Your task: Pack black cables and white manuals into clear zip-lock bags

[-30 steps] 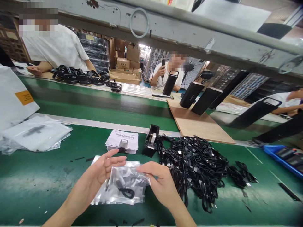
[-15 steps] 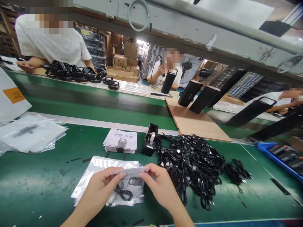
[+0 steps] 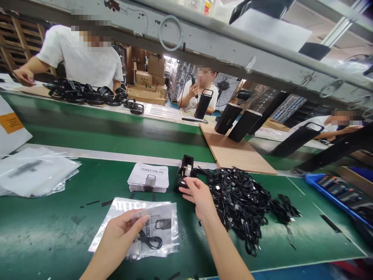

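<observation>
My left hand (image 3: 124, 231) pinches the folded top edge of a clear plastic bag (image 3: 167, 243). Through the film show a printed manual and a coiled black cable (image 3: 151, 241). More plastic bags (image 3: 110, 210) lie flat beneath it. My right hand (image 3: 198, 194) is at the front of a black tape dispenser (image 3: 184, 171), its fingertips touching the cutter end, thumb and index close together. Whether a piece of tape is between those fingers is too small to see. A stack of manuals (image 3: 148, 177) printed "THUNDER TRAIL PRO" sits left of the dispenser.
Right of the dispenser spreads a heap of black cables (image 3: 239, 206), with a smaller cable bunch (image 3: 285, 208) beside it. A blue tray (image 3: 314, 179) stands far right, plastic bags (image 3: 35, 171) far left. Black speakers (image 3: 244, 124) stand on a wooden board (image 3: 247, 155). Co-workers sit opposite.
My right hand has let go of the bag's top edge and moved up and right to the tape dispenser. The left hand keeps its hold on the bag.
</observation>
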A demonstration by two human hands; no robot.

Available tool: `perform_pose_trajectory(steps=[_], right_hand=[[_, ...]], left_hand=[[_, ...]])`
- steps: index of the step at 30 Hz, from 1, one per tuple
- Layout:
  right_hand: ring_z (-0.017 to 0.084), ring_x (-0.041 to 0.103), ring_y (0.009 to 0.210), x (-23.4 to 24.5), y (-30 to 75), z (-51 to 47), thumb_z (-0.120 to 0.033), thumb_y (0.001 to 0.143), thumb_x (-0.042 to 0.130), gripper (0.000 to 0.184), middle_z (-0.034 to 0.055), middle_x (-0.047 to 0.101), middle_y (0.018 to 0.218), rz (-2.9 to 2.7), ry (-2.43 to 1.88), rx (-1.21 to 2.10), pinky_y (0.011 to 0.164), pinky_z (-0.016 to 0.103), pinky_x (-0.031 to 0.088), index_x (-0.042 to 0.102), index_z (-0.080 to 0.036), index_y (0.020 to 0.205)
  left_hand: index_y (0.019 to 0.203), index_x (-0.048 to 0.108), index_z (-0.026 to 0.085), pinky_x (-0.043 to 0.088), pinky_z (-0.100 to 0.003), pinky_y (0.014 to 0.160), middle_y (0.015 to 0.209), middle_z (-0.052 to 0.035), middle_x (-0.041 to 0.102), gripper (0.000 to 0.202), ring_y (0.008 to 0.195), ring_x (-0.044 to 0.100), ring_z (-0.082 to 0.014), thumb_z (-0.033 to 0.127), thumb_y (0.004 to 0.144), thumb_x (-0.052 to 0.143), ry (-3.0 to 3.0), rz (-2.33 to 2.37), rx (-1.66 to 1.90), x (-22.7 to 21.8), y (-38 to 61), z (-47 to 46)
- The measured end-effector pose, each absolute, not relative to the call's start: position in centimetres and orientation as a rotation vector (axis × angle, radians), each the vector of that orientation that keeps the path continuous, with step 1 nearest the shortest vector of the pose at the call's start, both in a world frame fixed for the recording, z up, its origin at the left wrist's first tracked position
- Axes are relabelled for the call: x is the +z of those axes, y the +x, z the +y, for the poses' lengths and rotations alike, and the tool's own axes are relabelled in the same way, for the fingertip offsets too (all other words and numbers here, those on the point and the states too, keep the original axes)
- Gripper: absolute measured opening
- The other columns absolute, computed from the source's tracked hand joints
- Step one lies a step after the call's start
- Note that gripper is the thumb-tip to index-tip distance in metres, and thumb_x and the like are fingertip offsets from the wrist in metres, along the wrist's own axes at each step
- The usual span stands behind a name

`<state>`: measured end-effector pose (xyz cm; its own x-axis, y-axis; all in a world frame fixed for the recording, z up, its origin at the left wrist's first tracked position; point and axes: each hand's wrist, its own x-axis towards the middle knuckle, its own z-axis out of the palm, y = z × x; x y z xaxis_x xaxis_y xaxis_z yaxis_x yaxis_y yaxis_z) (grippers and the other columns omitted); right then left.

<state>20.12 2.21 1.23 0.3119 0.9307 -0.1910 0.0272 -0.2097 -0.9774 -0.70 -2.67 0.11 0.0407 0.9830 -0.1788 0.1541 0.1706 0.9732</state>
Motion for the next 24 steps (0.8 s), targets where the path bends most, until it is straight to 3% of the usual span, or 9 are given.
perform_pose_trajectory(steps=[3,6,9,12,15,19,21,24], right_hand=[[0.023,0.057,0.102,0.7,19.4,1.0,-0.045,0.075,0.055,0.028,0.0078,0.060,0.107,-0.984,-1.534,0.969,0.084,0.033,0.045,0.065,-0.019,0.076],[0.025,0.044,0.116,0.1,19.2,0.1,-0.038,0.074,0.058,0.023,0.0093,0.053,0.114,-1.086,-1.607,0.812,0.094,0.033,0.036,0.064,-0.019,0.062],[0.026,0.052,0.099,0.3,19.3,-1.1,-0.036,0.074,0.056,0.025,0.0112,0.049,0.114,-1.152,-1.706,0.683,0.087,0.037,0.037,0.060,-0.018,0.058],[0.020,0.055,0.078,1.5,18.5,-3.2,-0.035,0.079,0.052,0.023,0.0080,0.054,0.096,-1.292,-1.682,0.686,0.074,0.032,0.040,0.060,-0.019,0.065],[0.014,0.051,0.060,2.3,16.4,-5.1,-0.038,0.082,0.049,0.028,0.0015,0.054,0.066,-1.381,-1.519,1.053,0.056,0.023,0.039,0.058,-0.018,0.066],[0.008,0.039,0.038,1.6,13.9,-4.7,-0.044,0.081,0.047,0.034,0.0001,0.056,0.054,-1.245,-1.484,1.362,0.038,0.019,0.030,0.058,-0.015,0.066],[0.007,0.035,0.031,1.1,13.4,-3.9,-0.045,0.081,0.046,0.037,-0.0002,0.056,0.048,-1.259,-1.590,1.361,0.036,0.019,0.028,0.059,-0.015,0.064],[0.010,0.044,0.035,0.8,13.6,-3.6,-0.050,0.080,0.046,0.048,-0.0001,0.051,0.037,-1.475,-1.776,1.169,0.042,0.021,0.031,0.053,-0.017,0.047]], left_hand=[[0.072,0.069,0.018,0.051,-0.022,0.062,0.070,-0.0012,0.072,0.023,0.069,0.064,-0.0194,0.040,0.064,0.068,1.157,1.311,0.966,-0.1,-0.8,-2.6],[0.071,0.069,0.018,0.050,-0.021,0.060,0.068,-0.0010,0.071,0.022,0.067,0.063,-0.0186,0.039,0.065,0.067,1.142,1.317,1.008,-0.2,-0.7,-2.6],[0.068,0.067,0.018,0.049,-0.020,0.057,0.063,0.0001,0.068,0.021,0.063,0.061,-0.0171,0.038,0.068,0.065,1.192,1.320,0.972,0.0,-0.7,-2.4],[0.068,0.064,0.018,0.049,-0.020,0.059,0.064,0.0007,0.067,0.020,0.066,0.062,-0.0169,0.037,0.071,0.063,1.198,1.315,0.976,0.3,-0.7,-2.2],[0.074,0.063,0.019,0.049,-0.020,0.059,0.066,0.0011,0.067,0.018,0.066,0.063,-0.0166,0.037,0.073,0.060,1.241,1.317,0.980,0.8,-0.3,-2.5],[0.072,0.063,0.020,0.047,-0.019,0.053,0.063,0.0013,0.067,0.020,0.058,0.061,-0.0153,0.039,0.073,0.057,1.340,1.350,0.946,1.8,0.6,-3.5],[0.074,0.064,0.019,0.045,-0.019,0.049,0.063,0.0013,0.067,0.022,0.055,0.059,-0.0145,0.040,0.073,0.057,1.326,1.387,0.972,2.3,1.0,-3.8],[0.074,0.065,0.018,0.046,-0.019,0.051,0.062,0.0012,0.067,0.023,0.056,0.060,-0.0147,0.040,0.071,0.060,1.258,1.435,1.045,2.9,1.0,-4.0]])
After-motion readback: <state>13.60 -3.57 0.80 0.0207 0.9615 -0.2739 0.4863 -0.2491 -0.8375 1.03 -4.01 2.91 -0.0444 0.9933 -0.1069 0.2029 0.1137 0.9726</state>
